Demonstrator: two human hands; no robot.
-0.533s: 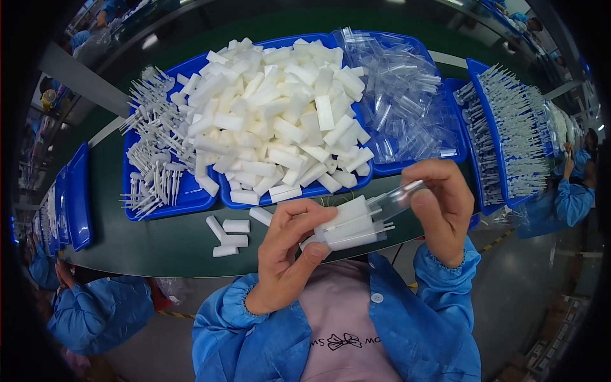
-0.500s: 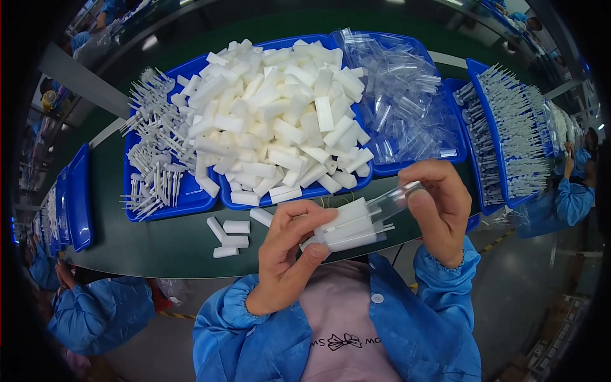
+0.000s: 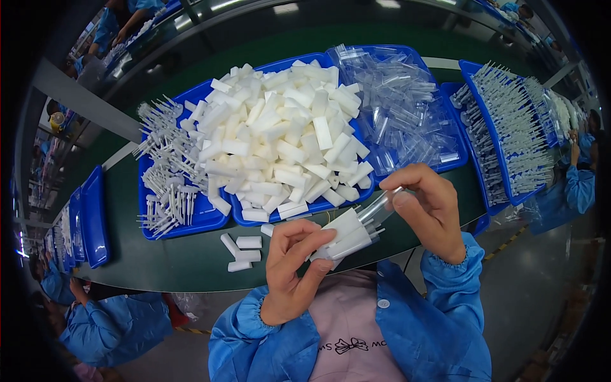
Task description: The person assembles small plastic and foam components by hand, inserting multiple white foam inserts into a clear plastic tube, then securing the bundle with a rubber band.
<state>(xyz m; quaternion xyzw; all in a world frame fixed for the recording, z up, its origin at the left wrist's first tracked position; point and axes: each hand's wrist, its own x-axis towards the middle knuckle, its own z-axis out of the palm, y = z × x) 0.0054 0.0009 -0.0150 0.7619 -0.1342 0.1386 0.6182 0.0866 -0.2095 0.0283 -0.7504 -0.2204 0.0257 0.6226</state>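
Note:
My left hand (image 3: 296, 264) is closed on a small bundle of white foam blocks (image 3: 347, 230), with thin white stems sticking out at the bundle's right end. Between the thumb and fingers of my right hand (image 3: 428, 210) is a clear plastic sleeve (image 3: 377, 209). Its lower end meets the right end of the bundle; whether it goes around a block or only lies against it, I cannot tell. Both hands are held above the table's near edge. Several loose foam blocks (image 3: 248, 242) lie on the green table (image 3: 165, 267) left of my left hand.
Beyond my hands, a blue tray is heaped with foam blocks (image 3: 273, 134). Left of it, another holds white stick-like parts (image 3: 172, 197); to the right, one holds clear sleeves (image 3: 407, 102). More stick parts (image 3: 509, 127) fill trays at far right. Co-workers in blue sleeves (image 3: 118, 328) sit either side.
My right hand has brought the sleeve closer to the foam bundle, with the sleeve now tilted more steeply. The bundle is tilted more too. The whole view has shifted slightly.

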